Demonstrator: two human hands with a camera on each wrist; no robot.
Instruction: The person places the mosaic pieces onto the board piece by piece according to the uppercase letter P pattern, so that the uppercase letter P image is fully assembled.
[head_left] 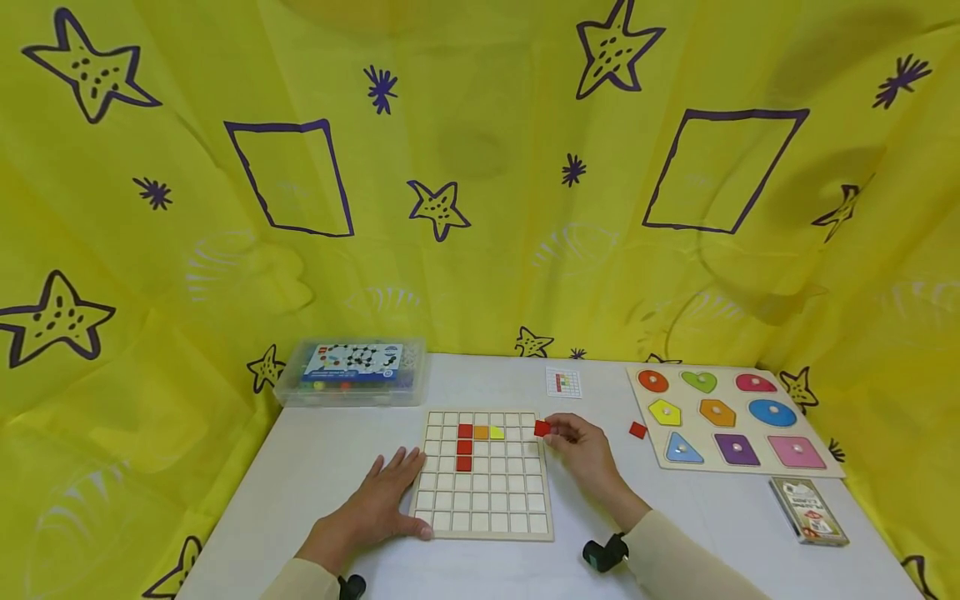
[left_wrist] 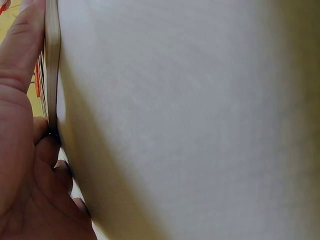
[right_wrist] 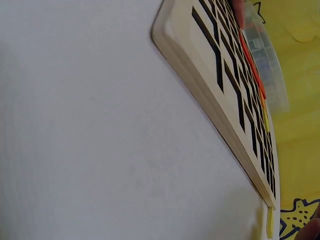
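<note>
A wooden grid board (head_left: pixel 487 536) lies on the white table. Three red square tiles (head_left: pixel 465 447) form a column on it, with an orange tile (head_left: pixel 482 432) and a yellow tile (head_left: pixel 497 432) running right from the top one. My left hand (head_left: pixel 378 504) rests along the board's left edge, fingers extended and thumb at the near left corner; the left wrist view shows the board's edge (left_wrist: pixel 52 65) beside the thumb. At the upper right edge, my right hand (head_left: pixel 588 458) pinches a red square tile (head_left: pixel 542 428) between thumb and fingertips.
A loose red tile (head_left: pixel 637 430) lies to the right, beside a knobbed shape puzzle (head_left: pixel 678 392). A card box (head_left: pixel 808 512) sits near the right edge. At the back are a small pattern card (head_left: pixel 563 382) and a clear plastic case (head_left: pixel 352 373), before a yellow curtain (head_left: pixel 480 283).
</note>
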